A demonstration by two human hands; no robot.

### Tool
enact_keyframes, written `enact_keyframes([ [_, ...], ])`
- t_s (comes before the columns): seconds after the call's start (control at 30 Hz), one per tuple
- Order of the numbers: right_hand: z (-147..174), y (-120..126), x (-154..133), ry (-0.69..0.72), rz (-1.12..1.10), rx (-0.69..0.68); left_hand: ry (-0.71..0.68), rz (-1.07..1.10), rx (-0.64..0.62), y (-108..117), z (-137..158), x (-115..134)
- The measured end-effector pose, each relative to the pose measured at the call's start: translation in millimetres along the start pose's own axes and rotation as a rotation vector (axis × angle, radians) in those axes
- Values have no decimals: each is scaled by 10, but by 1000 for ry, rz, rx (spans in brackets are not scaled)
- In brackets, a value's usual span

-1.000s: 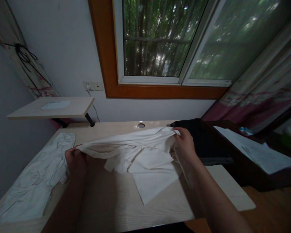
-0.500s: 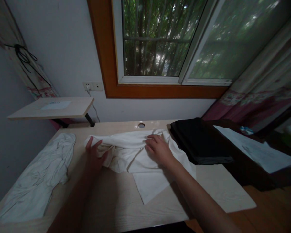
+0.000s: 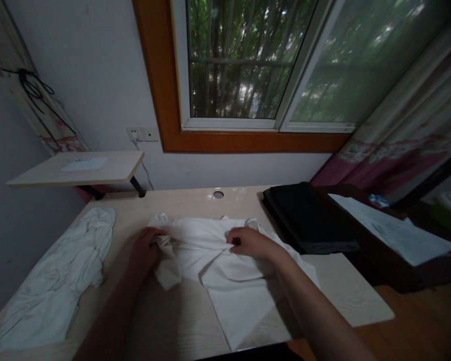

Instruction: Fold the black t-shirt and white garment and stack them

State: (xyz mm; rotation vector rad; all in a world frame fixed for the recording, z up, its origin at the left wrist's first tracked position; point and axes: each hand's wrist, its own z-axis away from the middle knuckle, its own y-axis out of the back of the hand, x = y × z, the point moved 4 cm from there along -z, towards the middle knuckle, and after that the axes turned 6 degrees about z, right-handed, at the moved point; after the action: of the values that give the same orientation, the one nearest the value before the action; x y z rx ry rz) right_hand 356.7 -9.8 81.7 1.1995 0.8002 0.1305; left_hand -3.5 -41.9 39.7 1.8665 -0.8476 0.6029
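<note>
Head view: your white cloth (image 3: 206,258) is in the lower centre of the frame, rumpled, lying on the pale surface (image 3: 154,326). Its folds bunch toward the left end, and one pointed corner hangs toward the bottom edge of the frame.

Your left hand (image 3: 145,250), left of centre: grip is closed on the bunched left end, a loose flap dangling just beside it.

Your right hand (image 3: 250,241), right of centre: thumb and fingertips pinched together on the fabric mid-cloth, wrist over the right part of it.

Lower left of frame: crumpled white garment (image 3: 56,286), well apart from your cloth. Right of centre: folded black stack (image 3: 308,215), near your cloth's right side. Farther right: white sheet (image 3: 391,228) on a dark top. Middle left: raised shelf (image 3: 41,174) with a paper (image 3: 84,164) on it. Round hole (image 3: 218,194) in the surface, just above your cloth. Window (image 3: 240,65) fills upper centre to upper right.
</note>
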Motion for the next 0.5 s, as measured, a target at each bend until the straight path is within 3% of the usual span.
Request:
enact_keyframes([
  [0.13, 183, -99, -71, -122, -292, -441, 163, -4, 86, 129, 3, -102],
  [0.2, 218, -112, -109, -142, -418, -555, 228, 4, 114, 174, 8, -132],
  [0.23, 187, -88, -106, -125, -447, -512, 251, 17, 122, 188, 9, -136],
  [0.3, 54, 12, -30, -86, -377, -252, 292, 49, 130, 203, 10, -125],
  [0.4, -155, 139, 157, -107, -37, 150, 348, 105, 148, 212, 14, -91],
  [0.5, -283, 117, 321, -214, 198, 255, 385, 196, 170, 220, 31, -61],
])
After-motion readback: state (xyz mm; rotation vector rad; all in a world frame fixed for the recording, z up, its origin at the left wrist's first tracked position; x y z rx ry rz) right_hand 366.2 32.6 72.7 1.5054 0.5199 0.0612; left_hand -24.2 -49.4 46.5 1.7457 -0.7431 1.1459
